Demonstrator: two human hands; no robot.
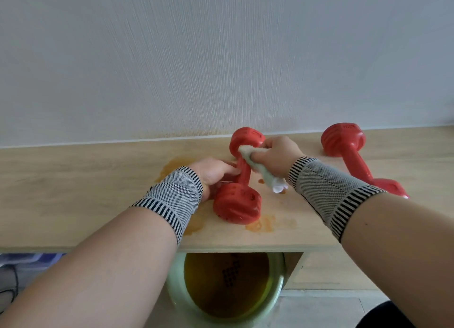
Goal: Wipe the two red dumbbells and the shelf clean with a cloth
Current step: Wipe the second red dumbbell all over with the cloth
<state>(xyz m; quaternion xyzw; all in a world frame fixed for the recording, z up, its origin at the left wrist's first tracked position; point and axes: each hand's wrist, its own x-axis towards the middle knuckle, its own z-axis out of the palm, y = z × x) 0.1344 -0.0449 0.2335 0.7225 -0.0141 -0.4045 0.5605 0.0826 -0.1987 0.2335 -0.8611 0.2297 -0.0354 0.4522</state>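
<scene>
One red dumbbell (238, 202) lies on the light wooden shelf (73, 180), its bar pointing toward the wall. My left hand (213, 172) grips the bar from the left. My right hand (277, 155) holds a pale green and white cloth (262, 172) and presses it onto the bar near the far head. The second red dumbbell (353, 153) lies to the right, partly hidden behind my right forearm. Both wrists wear striped knit bands.
Orange-brown stains (260, 225) mark the shelf around and in front of the left dumbbell. A white textured wall (221, 57) rises just behind the shelf. Below the shelf's front edge stands a pale green basin (277, 286) holding brownish liquid.
</scene>
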